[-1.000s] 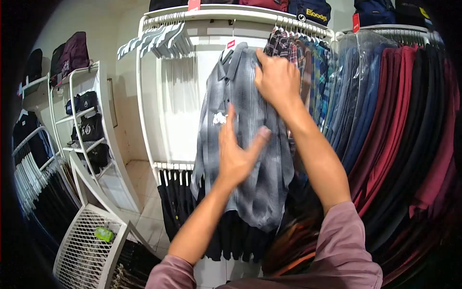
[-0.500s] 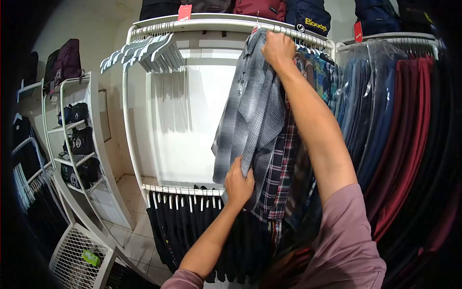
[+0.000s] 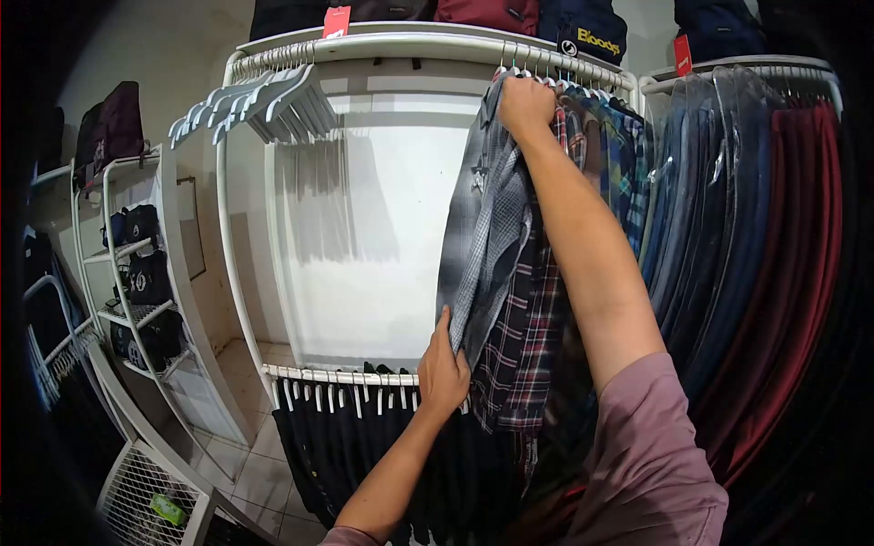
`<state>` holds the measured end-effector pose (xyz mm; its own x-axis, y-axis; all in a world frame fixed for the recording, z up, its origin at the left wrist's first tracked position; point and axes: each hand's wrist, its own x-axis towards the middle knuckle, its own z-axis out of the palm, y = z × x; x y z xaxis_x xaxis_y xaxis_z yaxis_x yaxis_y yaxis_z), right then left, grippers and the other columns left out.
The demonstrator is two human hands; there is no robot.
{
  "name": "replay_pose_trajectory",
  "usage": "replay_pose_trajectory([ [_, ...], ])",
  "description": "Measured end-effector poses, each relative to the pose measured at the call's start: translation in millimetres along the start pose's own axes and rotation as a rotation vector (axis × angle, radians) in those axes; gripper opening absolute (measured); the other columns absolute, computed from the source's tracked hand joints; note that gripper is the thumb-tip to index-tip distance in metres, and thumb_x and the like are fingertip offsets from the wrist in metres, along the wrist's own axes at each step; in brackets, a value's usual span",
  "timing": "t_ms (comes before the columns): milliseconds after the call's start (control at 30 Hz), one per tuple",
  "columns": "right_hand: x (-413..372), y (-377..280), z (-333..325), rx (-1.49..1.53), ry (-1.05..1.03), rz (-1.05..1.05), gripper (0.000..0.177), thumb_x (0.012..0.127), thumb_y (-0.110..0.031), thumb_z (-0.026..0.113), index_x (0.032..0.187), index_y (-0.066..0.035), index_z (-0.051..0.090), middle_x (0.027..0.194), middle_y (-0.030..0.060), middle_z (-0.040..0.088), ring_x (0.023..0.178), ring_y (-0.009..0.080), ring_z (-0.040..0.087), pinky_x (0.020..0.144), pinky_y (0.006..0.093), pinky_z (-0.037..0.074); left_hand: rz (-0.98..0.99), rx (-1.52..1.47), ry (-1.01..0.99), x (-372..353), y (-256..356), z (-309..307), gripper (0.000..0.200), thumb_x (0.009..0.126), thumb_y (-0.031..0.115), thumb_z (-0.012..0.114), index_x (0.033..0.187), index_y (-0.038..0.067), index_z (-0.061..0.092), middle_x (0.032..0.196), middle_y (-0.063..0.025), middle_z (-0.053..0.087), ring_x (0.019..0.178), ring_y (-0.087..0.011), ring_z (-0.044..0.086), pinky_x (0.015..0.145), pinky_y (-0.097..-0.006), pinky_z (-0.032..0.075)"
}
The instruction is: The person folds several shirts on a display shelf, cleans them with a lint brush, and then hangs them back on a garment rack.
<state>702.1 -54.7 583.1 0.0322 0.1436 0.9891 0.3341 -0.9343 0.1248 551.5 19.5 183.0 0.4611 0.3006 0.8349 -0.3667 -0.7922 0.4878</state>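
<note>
1. White panelling (image 3: pixel 396 237) shows behind a rail (image 3: pixel 437 42) in my remote view.
2. My right grip (image 3: pixel 528 107) is clenched around the grey plaid shirt (image 3: pixel 487 218) near its collar.
3. My left grip (image 3: pixel 443 375) pinches that shirt's lower edge.
4. I see it beside dark checked shirts (image 3: pixel 510 378), with grey hangers (image 3: pixel 259 98) well to the left.
</note>
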Motion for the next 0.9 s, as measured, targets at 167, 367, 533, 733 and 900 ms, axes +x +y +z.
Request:
replay_pose_trajectory([
  [167,-7,8,14,-0.043,0.076,-0.069,0.015,0.085,-0.014,0.064,0.085,-0.009,0.078,0.084,0.0133,0.077,0.079,0.0296,0.077,0.066,0.0409,0.06,-0.014,-0.006,-0.037,-11,-2,13,0.081,0.084,-0.006,0.058,0.158,0.005,0.027,0.13,-0.0331,0.058,0.108,-0.0484,0.062,0.092,-0.0519,0.051],
  [367,-11,9,18,-0.032,0.128,-0.091,0.01,0.082,-0.012,0.067,0.086,-0.007,0.075,0.081,0.0143,0.077,0.076,0.0284,0.077,0.065,0.0398,0.06,-0.049,-0.007,-0.093,-11,0,16,0.079,0.084,-0.004,0.057,0.158,0.006,0.028,0.128,-0.0317,0.06,0.108,-0.048,0.063,0.091,-0.0512,0.051],
  [533,-10,4,12,0.042,0.029,-0.025,0.014,0.078,-0.012,0.068,0.087,-0.005,0.076,0.089,0.0198,0.075,0.083,0.0345,0.076,0.071,0.0455,0.06,-0.018,-0.007,-0.064,-18,-6,21,0.078,0.084,-0.004,0.056,0.157,0.007,0.03,0.128,-0.0311,0.06,0.109,-0.0476,0.062,0.092,-0.0513,0.051],
  [733,-44,7,-29,0.212,-0.218,0.257,0.091,0.096,-0.068,0.04,0.146,0.008,0.044,0.109,0.0255,0.073,0.099,0.0422,0.072,0.088,0.0552,0.053,-0.069,0.075,-0.035,-35,-37,22,0.06,0.082,-0.004,0.056,0.142,0.003,0.049,0.123,-0.0273,0.064,0.107,-0.0465,0.063,0.092,-0.0524,0.05],
  [900,-93,70,-31,0.271,-0.135,0.368,0.056,0.1,-0.061,0.043,0.139,-0.025,0.06,0.111,0.0303,0.069,0.103,0.0473,0.068,0.089,0.0524,0.054,-0.201,0.189,0.049,-41,-69,-2,0.042,0.084,-0.002,0.057,0.126,0.002,0.057,0.105,-0.0244,0.065,0.101,-0.0461,0.062,0.088,-0.0544,0.05],
])
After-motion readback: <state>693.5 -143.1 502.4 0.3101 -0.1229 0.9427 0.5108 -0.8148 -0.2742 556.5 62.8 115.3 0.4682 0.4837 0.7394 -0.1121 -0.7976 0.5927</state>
